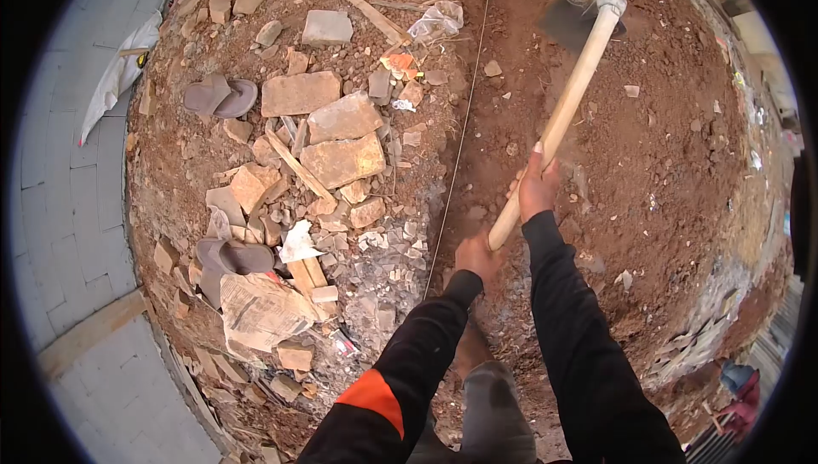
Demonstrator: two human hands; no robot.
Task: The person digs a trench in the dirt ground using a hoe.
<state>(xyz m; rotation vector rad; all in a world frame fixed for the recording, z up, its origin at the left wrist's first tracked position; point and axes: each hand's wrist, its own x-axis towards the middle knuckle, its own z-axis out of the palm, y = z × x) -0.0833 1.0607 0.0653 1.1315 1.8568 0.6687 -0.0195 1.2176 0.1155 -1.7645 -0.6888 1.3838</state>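
Note:
A hoe with a pale wooden handle slants up and to the right in front of me. Its dark blade is over the reddish soil at the top and looks a little blurred; whether it touches the ground I cannot tell. My left hand is closed round the lower end of the handle. Further up the shaft, my right hand also wraps round it. Beneath the hoe runs a strip of dug soil, with a taut string along its left side.
Left of the string lie bricks, wood strips, two brown sandals, a torn paper sack and a clear plastic bag. A grey block wall borders the left. Another person is at the lower right.

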